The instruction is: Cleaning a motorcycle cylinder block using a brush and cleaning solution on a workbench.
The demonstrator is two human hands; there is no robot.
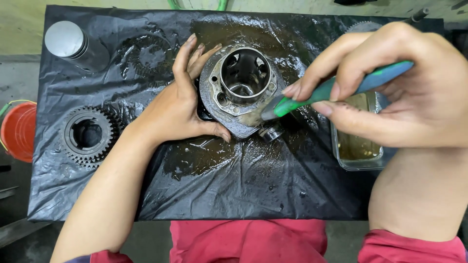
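Engine cylinder (242, 92) at centre of our oily black sheet (219, 180): left hand (178, 109) cups its flange, right hand (390, 83) grips a green brush (321, 92); clear tub (358, 146) holds brown liquid.

My count: one cylinder block (239, 92) dead centre, one gear (88, 136) at 9 o'clock, one piston (68, 41) at 10, one brush (331, 90) and one oil tray (358, 146) at 3.
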